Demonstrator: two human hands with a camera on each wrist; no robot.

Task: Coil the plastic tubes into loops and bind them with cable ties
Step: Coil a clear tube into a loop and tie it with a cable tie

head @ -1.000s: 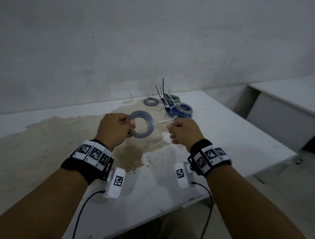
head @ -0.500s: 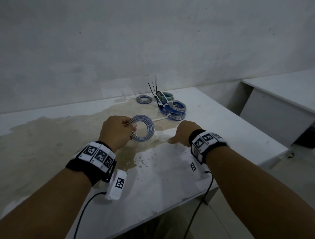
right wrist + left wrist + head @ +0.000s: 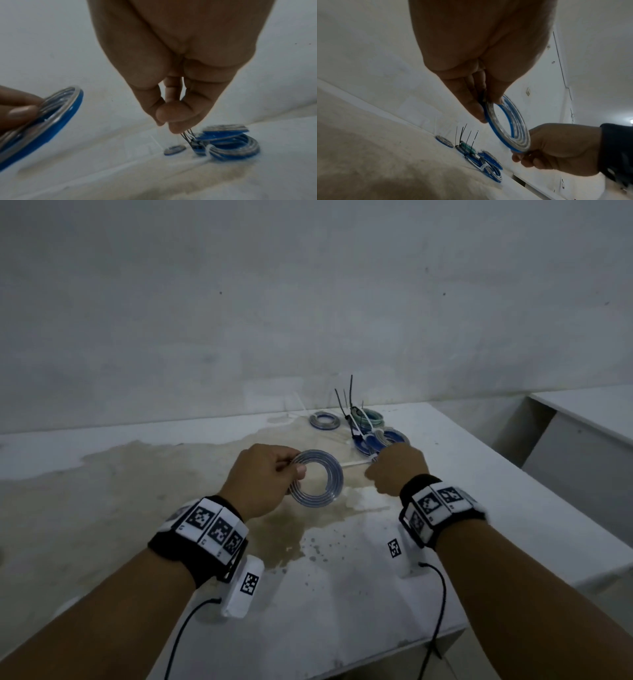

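Observation:
My left hand (image 3: 297, 471) holds a coil of clear and blue plastic tube (image 3: 337, 479) upright above the table, thumb and fingers pinching its left rim. In the left wrist view the coil (image 3: 517, 121) hangs from my left hand (image 3: 485, 108). My right hand (image 3: 371, 470) is low over the table to the right of the coil, fingers curled, pinching the right end of a white cable tie (image 3: 356, 463) that lies on the surface. In the right wrist view my right hand (image 3: 164, 124) has thumb and fingertips pressed together, and the tie itself is too faint to make out.
A pile of bound tube coils (image 3: 383, 440) with black tie tails (image 3: 350, 392) sticking up lies just beyond my right hand. One more coil (image 3: 323, 421) lies to its left. The white table (image 3: 479, 474) is stained brown. A second table (image 3: 582, 412) stands at right.
My right hand went down to the table and then forward to the white tie's end near the pile. The left hand kept holding the coil, almost still.

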